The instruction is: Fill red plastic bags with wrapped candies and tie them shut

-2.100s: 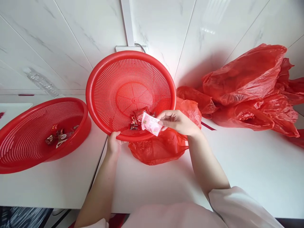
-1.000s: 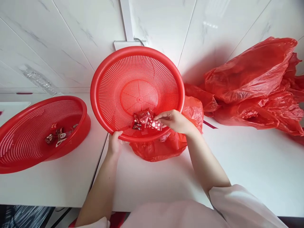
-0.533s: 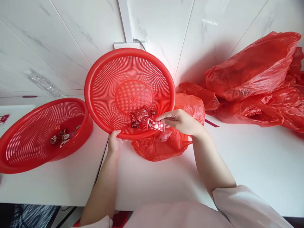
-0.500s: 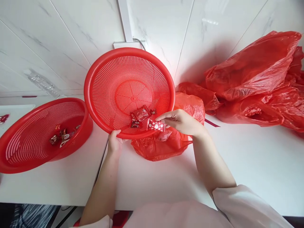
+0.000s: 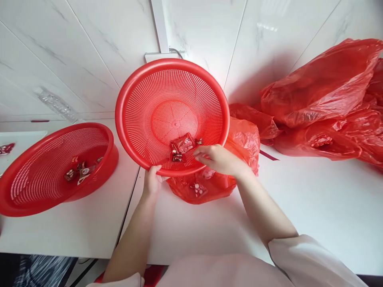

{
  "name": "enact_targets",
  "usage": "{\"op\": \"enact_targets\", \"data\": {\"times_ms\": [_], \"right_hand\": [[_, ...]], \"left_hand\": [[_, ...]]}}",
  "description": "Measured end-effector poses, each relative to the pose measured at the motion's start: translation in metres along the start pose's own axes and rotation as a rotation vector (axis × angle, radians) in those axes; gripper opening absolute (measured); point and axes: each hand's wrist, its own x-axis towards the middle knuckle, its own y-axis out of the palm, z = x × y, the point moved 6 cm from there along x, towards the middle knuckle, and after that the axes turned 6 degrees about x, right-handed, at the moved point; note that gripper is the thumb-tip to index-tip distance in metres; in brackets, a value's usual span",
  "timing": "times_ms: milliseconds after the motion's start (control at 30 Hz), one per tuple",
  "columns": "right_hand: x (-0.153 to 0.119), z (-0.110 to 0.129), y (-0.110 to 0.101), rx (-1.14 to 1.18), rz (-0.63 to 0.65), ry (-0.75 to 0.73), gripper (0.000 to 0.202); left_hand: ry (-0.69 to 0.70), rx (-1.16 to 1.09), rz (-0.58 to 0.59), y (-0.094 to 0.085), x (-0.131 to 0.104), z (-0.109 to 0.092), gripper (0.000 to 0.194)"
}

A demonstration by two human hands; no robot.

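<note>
My left hand grips the near rim of a tilted red plastic colander, thumb over the edge. A few small wrapped snacks in dark red packaging lie low inside it. My right hand reaches over the colander's right rim, fingers apart and holding nothing, just right of those snacks. Under the colander spreads a red plastic bag. In the bag's opening lies a red packet with white dots.
A second red colander with several wrapped snacks stands at left. Behind it leans a clear plastic bottle. A white tray bearing a red packet is at far left. Bulky red plastic bags fill the right against the tiled wall.
The dotted packet has left my right hand and now lies in the bag below. My right hand is back over the colander, which has shifted slightly right in view.
</note>
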Motion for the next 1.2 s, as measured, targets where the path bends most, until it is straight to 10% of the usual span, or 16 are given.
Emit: {"op": "enact_targets", "data": {"times_ms": [367,767,1067,1200], "right_hand": [[0.020,-0.015,0.050,-0.099,0.094,0.019,0.044],[0.006,-0.005,0.001,0.488,0.147,0.033,0.033],[-0.021,-0.003,-0.019,0.350,0.343,0.097,0.024],[-0.020,-0.012,-0.026,0.099,0.229,0.159,0.023]], "left_hand": [[-0.040,0.012,0.074,0.021,-0.012,0.010,0.040],[-0.091,-0.063,0.000,0.006,-0.002,0.006,0.017],[-0.095,-0.062,-0.023,0.009,-0.005,0.001,0.015],[-0.083,-0.056,-0.009,0.011,-0.005,0.001,0.019]]}}
